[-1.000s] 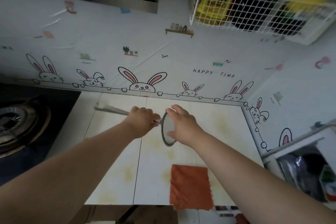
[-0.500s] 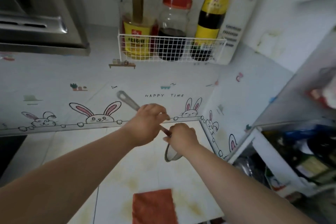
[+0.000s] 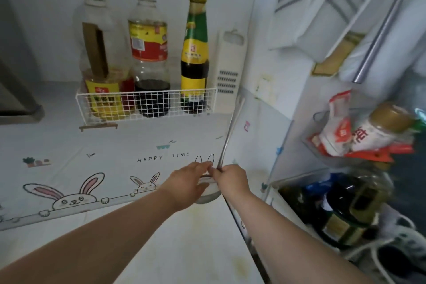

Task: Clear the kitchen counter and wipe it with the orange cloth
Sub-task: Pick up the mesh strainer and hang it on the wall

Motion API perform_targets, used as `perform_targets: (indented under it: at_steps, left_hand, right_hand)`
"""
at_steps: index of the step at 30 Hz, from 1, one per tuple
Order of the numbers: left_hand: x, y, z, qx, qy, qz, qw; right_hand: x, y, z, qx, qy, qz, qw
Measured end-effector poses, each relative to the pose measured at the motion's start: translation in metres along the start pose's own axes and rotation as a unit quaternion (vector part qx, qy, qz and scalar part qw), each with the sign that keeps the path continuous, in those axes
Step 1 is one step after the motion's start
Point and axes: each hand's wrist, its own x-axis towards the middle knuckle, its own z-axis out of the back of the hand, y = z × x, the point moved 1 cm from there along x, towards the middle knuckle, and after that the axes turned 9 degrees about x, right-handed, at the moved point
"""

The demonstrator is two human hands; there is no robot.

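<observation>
A metal mesh strainer (image 3: 208,195) with a long thin handle stands nearly upright in the back right corner of the white counter (image 3: 184,244). Its handle runs up along the wall corner. My right hand (image 3: 231,180) pinches the handle just above the bowl. My left hand (image 3: 187,183) lies over the bowl's rim and hides most of it. The orange cloth is out of view.
A white wire basket (image 3: 147,104) on the back wall holds three sauce bottles. A white grater (image 3: 228,69) hangs beside it. At the right, shelves (image 3: 345,203) hold bottles and packets. The range hood (image 3: 16,99) juts in at the left.
Both hands carried the strainer from mid-counter to the back right corner and swung its handle from pointing left to upright. The view tilted up, so the orange cloth dropped out of sight.
</observation>
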Motion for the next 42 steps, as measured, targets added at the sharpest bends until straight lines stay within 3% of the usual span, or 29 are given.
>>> perform_targets:
  at_steps: [7, 19, 42]
  left_hand:
    - [0.041, -0.024, 0.024, -0.009, -0.007, 0.020, 1.000]
    - [0.096, -0.043, 0.080, -0.024, -0.087, 0.038, 0.995]
    - [0.100, -0.050, 0.081, -0.012, -0.060, 0.060, 0.996]
  right_hand:
    - [0.040, 0.034, 0.054, -0.029, -0.036, 0.012, 0.999]
    - [0.093, 0.105, 0.113, -0.117, -0.108, 0.092, 0.983]
    - [0.116, 0.115, 0.120, -0.140, -0.051, 0.064, 0.987]
